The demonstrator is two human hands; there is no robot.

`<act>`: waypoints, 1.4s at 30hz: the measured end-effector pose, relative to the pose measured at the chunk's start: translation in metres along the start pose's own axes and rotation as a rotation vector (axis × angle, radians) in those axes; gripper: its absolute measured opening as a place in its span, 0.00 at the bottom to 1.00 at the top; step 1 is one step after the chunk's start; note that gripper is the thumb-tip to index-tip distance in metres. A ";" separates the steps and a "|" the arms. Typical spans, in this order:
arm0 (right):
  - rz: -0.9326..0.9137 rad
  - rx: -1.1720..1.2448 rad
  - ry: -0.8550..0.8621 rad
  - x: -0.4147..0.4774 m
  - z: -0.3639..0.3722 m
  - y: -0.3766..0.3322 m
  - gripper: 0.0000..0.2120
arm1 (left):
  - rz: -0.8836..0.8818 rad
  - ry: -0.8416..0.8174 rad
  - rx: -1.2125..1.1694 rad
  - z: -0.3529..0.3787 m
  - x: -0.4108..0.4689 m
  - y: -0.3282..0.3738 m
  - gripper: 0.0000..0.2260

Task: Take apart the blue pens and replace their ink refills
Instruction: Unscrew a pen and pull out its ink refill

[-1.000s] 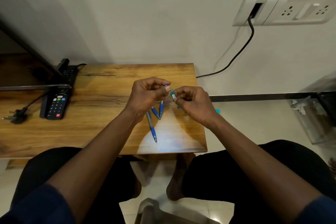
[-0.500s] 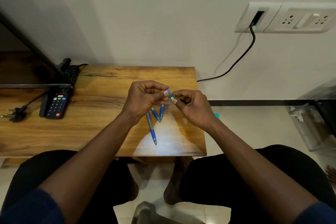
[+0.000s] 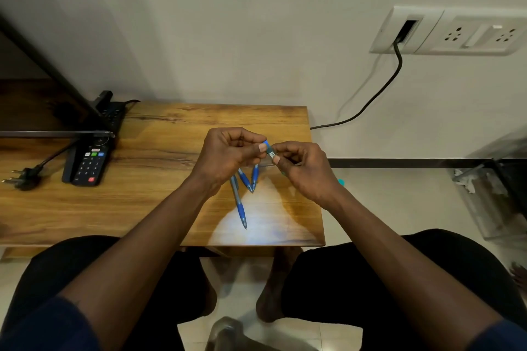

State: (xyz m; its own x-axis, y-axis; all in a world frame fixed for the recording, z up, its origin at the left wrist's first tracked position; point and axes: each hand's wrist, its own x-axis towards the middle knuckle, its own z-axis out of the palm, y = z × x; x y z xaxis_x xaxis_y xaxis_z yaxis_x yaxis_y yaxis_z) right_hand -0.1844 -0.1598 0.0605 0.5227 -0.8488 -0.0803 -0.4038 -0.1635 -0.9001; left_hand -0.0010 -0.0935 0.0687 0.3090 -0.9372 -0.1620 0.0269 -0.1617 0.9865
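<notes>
Obs., near to far, all placed against the wooden table (image 3: 148,202).

- Person is seated with knees at the table's near edge.
- Near-right part of the table: a long blue pen (image 3: 239,205) lies with its tip toward the near edge. Two more blue pens (image 3: 244,179) lie just behind it, tips meeting in a V, upper ends hidden under the hands.
- Above the table's right half: left hand (image 3: 228,157) pinches the blue end of the held pen (image 3: 268,147) with its other fingers curled in. Right hand (image 3: 303,169) pinches the clear end the same way. Cannot tell whether the barrel has parted.
- Left part of the table: remote control (image 3: 88,162), loose plug (image 3: 22,178).
- Beyond the far-right corner, up the wall: wall socket (image 3: 456,34).

Risks, my reading:
- The hands work close to the table's right edge, so a spring or tip freed by the twist could drop to the floor.
- A wrist coming down could nudge the loose pens off the near edge.
- Pinching the slim barrel too hard may bend the refill.
</notes>
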 end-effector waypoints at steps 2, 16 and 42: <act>0.011 0.024 -0.002 -0.001 0.000 -0.001 0.10 | 0.016 0.005 0.008 0.001 0.000 0.000 0.07; 0.072 0.037 0.023 -0.006 0.002 -0.004 0.09 | 0.222 0.076 0.367 0.012 -0.004 -0.006 0.07; 0.376 -0.386 0.081 -0.002 0.004 0.019 0.12 | 0.092 -0.065 0.750 -0.003 -0.009 0.006 0.08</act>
State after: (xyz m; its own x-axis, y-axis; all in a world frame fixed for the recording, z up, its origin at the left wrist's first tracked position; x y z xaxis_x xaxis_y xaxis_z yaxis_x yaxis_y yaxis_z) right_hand -0.1902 -0.1590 0.0421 0.2359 -0.9177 -0.3197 -0.8064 -0.0013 -0.5914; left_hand -0.0005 -0.0848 0.0758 0.2214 -0.9696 -0.1043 -0.6574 -0.2274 0.7184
